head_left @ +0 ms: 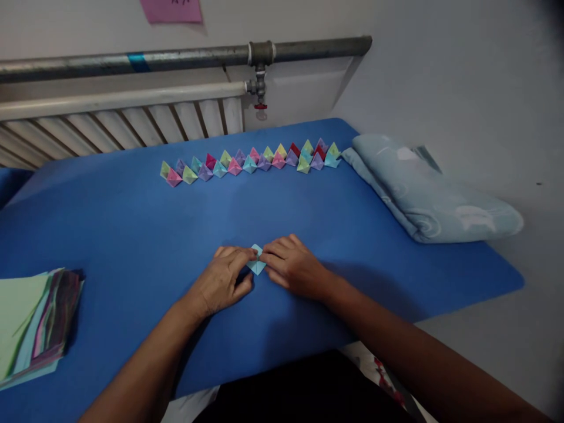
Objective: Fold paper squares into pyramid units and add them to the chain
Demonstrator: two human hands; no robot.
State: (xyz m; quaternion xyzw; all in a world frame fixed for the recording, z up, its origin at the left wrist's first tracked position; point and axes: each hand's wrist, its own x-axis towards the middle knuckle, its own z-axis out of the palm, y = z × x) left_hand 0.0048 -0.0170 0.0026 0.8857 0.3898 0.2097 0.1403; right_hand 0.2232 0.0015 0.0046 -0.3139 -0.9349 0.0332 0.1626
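Observation:
A small light-blue square of folded paper [257, 268] lies on the blue table top in front of me, one corner pointing toward me and crease lines meeting near its middle. My left hand [224, 277] is closed on its left side, thumb low and fingertips on the paper. From the right, the bent fingers of my right hand [296, 267] press on the other edge. The fingertips hide both side corners of the paper. Farther back, a double row of folded paper pieces [235, 166] in pink, purple, green, blue, yellow and red stands on the table.
On the left lies a stack of coloured paper sheets [22, 317]. A folded pale-blue blanket [423, 188] rests at the table's right side against the wall. Behind the blue table [145, 235] are a white radiator [132, 126] and a metal pipe [194, 57] with a red-handled valve [260, 106].

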